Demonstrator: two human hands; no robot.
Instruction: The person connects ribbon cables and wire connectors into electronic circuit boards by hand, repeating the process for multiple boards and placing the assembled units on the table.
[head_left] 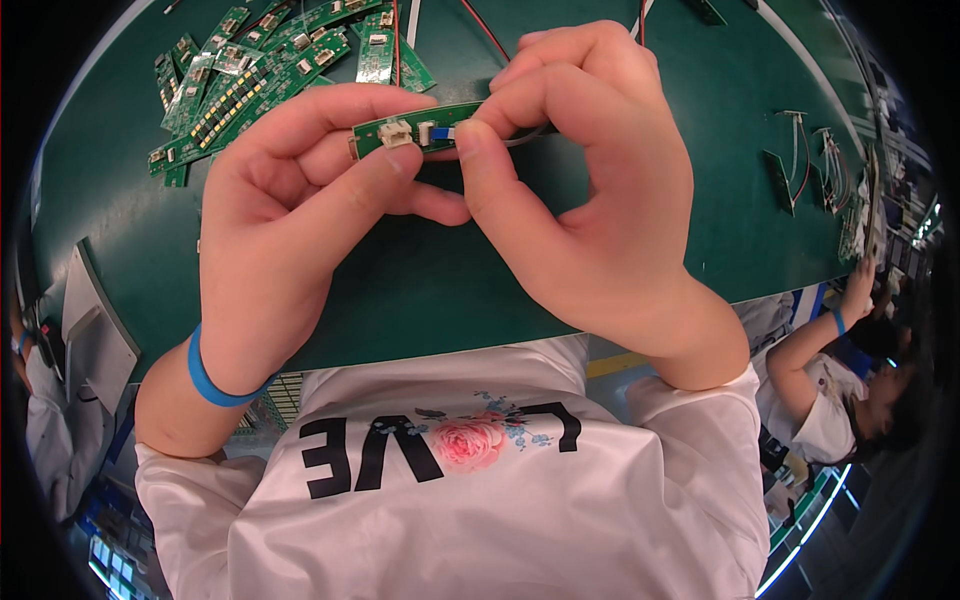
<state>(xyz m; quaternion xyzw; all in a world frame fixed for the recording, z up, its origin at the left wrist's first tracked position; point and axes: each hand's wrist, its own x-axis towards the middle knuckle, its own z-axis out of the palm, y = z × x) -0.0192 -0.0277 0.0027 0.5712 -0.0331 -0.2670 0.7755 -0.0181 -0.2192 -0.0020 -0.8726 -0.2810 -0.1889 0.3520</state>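
Between my hands, above the green table, is a small green circuit board (365,135) with white connectors on its face. My left hand (290,200) grips the board's left end, its thumb next to a white socket (396,132). Thumb and index finger of my right hand (590,150) pinch the end of a flat ribbon cable (441,133) with a blue tip, right at a connector on the board. A grey stretch of the cable shows behind the right fingers. Whether the blue tip sits inside the connector I cannot tell.
A heap of green circuit boards (230,100) lies at the back left of the green table (420,290). Boards with thin wires (790,175) lie at the right. A person (830,390) works at the right side; a grey panel (100,320) stands at the left edge.
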